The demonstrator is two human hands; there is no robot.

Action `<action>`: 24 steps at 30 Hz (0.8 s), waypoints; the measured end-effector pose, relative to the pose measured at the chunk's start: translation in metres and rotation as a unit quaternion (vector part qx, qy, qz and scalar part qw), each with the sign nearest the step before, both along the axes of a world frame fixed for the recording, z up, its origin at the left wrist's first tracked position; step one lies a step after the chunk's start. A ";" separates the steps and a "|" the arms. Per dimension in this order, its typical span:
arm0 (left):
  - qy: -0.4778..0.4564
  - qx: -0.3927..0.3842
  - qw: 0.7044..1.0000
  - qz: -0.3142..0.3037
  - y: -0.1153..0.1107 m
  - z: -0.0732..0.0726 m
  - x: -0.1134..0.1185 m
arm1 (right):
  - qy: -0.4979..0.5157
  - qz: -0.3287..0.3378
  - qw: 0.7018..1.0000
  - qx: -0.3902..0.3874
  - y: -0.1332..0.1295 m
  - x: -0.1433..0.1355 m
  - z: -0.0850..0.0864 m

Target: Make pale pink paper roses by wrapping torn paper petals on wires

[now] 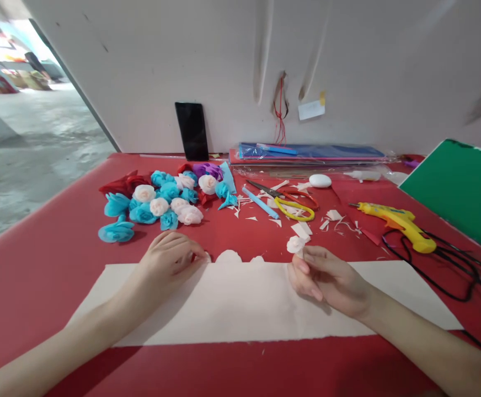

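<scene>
Head: white flower roughly upright

A pale flower, apparently paper, is held nearly upright.

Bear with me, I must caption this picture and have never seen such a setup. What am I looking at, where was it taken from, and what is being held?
No machine here: you see a person's own bare hands. The one picture comes from a camera worn on the head, looking forward and down.

The right hand holds a small pale flower. The left hand reaches to the far edge of a pale sheet; whether it grips anything is hard to tell.

On the red table, beyond the sheet, lie a heap of coloured flowers, a blue pen, scissors and, to the right, a yellow glue gun. A phone stands at the back.
</scene>
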State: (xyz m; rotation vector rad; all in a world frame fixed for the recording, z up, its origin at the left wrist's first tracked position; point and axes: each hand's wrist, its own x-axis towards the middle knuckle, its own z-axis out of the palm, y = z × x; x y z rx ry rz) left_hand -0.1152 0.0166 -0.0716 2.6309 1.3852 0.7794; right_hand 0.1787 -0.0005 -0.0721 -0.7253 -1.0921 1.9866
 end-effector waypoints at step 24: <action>0.072 -0.005 0.997 -0.030 0.008 -0.011 -0.019 | 0.039 0.013 0.999 -0.024 0.001 0.002 -0.001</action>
